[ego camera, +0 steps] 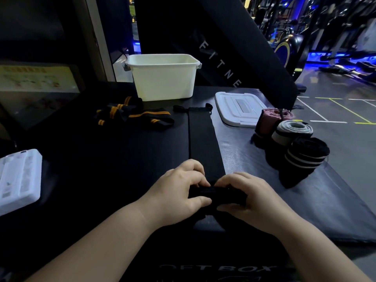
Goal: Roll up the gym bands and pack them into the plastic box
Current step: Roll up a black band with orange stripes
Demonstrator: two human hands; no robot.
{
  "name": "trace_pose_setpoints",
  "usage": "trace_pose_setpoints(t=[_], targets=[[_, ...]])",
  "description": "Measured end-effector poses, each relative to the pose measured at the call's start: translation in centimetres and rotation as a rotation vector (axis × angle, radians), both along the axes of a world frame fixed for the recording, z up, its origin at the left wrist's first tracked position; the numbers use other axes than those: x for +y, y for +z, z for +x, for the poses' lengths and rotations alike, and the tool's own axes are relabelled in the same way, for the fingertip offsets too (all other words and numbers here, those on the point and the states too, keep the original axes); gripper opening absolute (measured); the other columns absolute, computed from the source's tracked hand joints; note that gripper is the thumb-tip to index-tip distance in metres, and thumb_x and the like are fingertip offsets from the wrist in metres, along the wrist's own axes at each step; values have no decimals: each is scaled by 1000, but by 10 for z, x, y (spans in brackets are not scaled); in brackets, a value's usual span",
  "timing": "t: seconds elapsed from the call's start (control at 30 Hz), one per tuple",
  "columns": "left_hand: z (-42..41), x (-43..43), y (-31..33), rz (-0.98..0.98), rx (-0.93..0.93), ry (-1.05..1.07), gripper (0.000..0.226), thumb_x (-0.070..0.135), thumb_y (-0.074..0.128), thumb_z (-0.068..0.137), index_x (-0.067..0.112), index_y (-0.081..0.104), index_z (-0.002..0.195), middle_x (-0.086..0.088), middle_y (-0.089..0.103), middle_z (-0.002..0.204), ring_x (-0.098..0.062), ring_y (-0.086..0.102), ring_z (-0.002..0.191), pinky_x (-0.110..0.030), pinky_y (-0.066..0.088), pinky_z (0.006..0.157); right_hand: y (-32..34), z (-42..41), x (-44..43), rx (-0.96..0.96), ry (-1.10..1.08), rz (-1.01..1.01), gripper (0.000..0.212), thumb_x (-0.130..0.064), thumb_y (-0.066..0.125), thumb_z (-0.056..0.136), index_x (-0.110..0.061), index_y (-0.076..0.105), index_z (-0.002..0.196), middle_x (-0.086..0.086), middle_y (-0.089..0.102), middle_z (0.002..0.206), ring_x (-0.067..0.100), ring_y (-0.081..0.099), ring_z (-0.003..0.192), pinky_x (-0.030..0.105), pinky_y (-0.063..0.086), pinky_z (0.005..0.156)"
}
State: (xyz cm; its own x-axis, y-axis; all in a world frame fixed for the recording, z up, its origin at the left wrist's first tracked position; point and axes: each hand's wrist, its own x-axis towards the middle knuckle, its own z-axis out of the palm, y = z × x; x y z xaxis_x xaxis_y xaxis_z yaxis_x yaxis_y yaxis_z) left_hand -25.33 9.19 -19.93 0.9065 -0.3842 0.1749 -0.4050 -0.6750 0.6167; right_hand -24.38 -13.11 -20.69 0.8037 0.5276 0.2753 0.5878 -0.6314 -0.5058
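While the left hand (pixel 179 192) and right hand (pixel 254 200) pinch its rolled end, the black band (pixel 203 139) lies mostly flat. Next, it probably needs even rolling forward.

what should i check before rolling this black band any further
1. Grip: left hand and right hand both curl round the rolled end, ok.
2. Lie: the black band is flat and straight ahead, ok.
3. Roll even and tight: cannot tell, fingers cover it.
4. Target: plastic box open, lid lying beside it, ok.
5. Path: orange-striped bands lie loose off to the left, ok.
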Motion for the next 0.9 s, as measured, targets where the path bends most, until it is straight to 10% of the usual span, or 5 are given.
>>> trace_pose_setpoints(t=[0.57, 0.9], targets=[[26, 0, 11, 177, 116, 18, 25, 44, 51, 96, 33, 66, 113, 15, 62, 108, -4, 55, 104, -30, 45, 96, 6, 19, 10, 106, -161, -30, 36, -56, 63, 79, -30, 70, 103, -14, 59, 94, 1, 56, 89, 18, 42, 78], [31, -4, -1, -98, 187, 177, 24, 48, 56, 92, 26, 60, 82, 7, 59, 67, -6, 53, 63, -31, 47, 67, 1, 28, 12, 154, -227, -45, 34, -59, 59, 83, -32, 69, 101, -13, 59, 96, 3, 56, 90, 36, 48, 85]])
